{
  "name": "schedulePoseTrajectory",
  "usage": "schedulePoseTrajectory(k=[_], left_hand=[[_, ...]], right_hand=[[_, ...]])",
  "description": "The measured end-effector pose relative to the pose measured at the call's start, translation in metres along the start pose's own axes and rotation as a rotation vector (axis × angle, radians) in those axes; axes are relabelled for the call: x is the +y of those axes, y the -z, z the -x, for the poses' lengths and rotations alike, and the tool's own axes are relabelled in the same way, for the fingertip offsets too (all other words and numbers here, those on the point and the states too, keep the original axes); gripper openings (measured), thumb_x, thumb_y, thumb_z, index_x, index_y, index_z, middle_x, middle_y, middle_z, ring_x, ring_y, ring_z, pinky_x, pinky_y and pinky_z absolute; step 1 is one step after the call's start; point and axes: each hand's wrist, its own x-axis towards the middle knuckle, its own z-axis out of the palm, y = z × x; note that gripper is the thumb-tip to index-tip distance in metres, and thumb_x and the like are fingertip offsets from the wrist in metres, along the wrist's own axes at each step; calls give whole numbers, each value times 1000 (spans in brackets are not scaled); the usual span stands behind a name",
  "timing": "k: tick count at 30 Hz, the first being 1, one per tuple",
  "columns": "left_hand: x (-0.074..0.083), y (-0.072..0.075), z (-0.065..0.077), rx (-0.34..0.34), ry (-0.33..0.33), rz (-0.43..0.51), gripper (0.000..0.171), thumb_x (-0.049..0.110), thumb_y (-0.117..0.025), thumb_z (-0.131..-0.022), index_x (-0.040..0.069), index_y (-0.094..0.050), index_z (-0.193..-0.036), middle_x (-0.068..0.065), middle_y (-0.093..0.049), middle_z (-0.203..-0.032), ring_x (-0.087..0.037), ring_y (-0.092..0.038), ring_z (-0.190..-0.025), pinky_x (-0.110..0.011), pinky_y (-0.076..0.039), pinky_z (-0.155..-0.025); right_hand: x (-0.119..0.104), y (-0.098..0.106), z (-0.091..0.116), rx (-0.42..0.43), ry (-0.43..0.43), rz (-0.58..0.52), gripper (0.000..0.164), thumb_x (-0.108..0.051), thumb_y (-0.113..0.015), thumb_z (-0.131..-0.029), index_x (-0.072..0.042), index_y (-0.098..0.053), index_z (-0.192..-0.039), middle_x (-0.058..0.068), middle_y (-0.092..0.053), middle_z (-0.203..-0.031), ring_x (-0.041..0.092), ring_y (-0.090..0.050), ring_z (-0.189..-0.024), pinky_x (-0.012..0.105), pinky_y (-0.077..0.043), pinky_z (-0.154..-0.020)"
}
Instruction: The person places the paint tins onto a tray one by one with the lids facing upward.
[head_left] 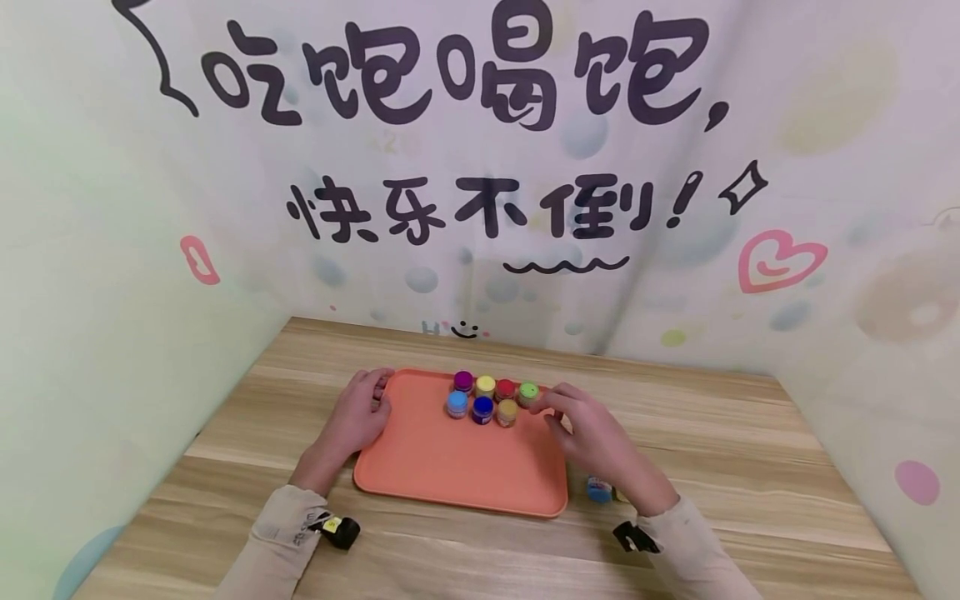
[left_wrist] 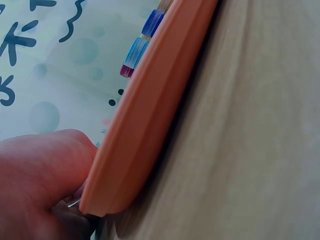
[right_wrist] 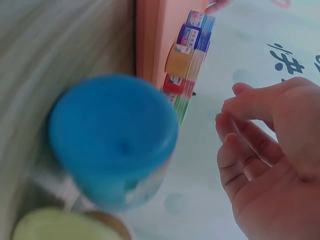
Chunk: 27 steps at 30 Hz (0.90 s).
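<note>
An orange tray (head_left: 465, 471) lies on the table. My left hand (head_left: 363, 417) grips its left edge, thumb at the rim; in the left wrist view the rest of the fingers are largely hidden by the tray corner. Small paint jars stand in two rows at the tray's back: purple (head_left: 462, 382), yellow (head_left: 486, 386), red (head_left: 506, 389) and green (head_left: 528, 393) behind, light blue (head_left: 457, 404), dark blue (head_left: 482, 409) and tan (head_left: 507, 412) in front. Beside the green jar, my right hand (head_left: 588, 429) hovers with loosely bent fingers, holding nothing.
Right of the tray, a blue-lidded jar (head_left: 599, 489) stands on the wooden table (head_left: 720, 467) under the right forearm. A pale yellow-green lid (right_wrist: 62, 225) shows next to it, partly hidden. A printed curtain (head_left: 465, 287) hangs behind the table.
</note>
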Motion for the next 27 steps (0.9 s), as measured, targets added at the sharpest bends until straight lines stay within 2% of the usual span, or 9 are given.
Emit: schedulePoseTrajectory(k=[4, 8, 17, 23, 27], left_hand=[[0, 0, 0, -3, 0, -5, 46, -4, -58, -101, -8, -58, -146, -25, -61, -127, -32, -67, -110, -43, -61, -92], [1, 0, 1, -6, -1, -6, 45, -4, -58, -101, -8, -57, -146, -25, -61, -127, -32, -67, -111, -43, -61, -92], [3, 1, 2, -13, 9, -8, 45, -3, -57, -102, -8, -57, -147, -25, -60, -129, -33, -67, -113, -46, -61, -94], [0, 1, 1, -5, -4, -14, 45, -4, -58, -101, -8, -57, -147, -25, -62, -128, -32, -67, -110, -43, -61, -92], [-1, 0, 0, -3, -3, -12, 46, -4, -58, -101, -8, -57, -147, -25, -62, -128, -32, -67, -111, -43, -61, -92]], right_hand=[[4, 5, 8, 12, 3, 15, 28, 9, -74, -93, -16, -79, -105, 0, -73, -107, 12, -66, -90, 36, -63, -73], [9, 9, 14, 18, 18, 15, 29, 10, -75, -91, -15, -79, -104, 1, -73, -106, 11, -64, -87, 29, -60, -69], [12, 22, 27, -13, 11, 14, 32, 11, -68, -94, -15, -80, -107, 0, -74, -109, 10, -61, -87, 21, -52, -62], [14, 26, 40, -27, -3, 0, 28, 9, -73, -91, -12, -80, -109, 1, -74, -104, 11, -63, -87, 19, -51, -60], [17, 29, 48, -65, -36, -23, 28, 5, -76, -92, -15, -80, -111, 2, -76, -103, 7, -64, -86, 19, -53, -60]])
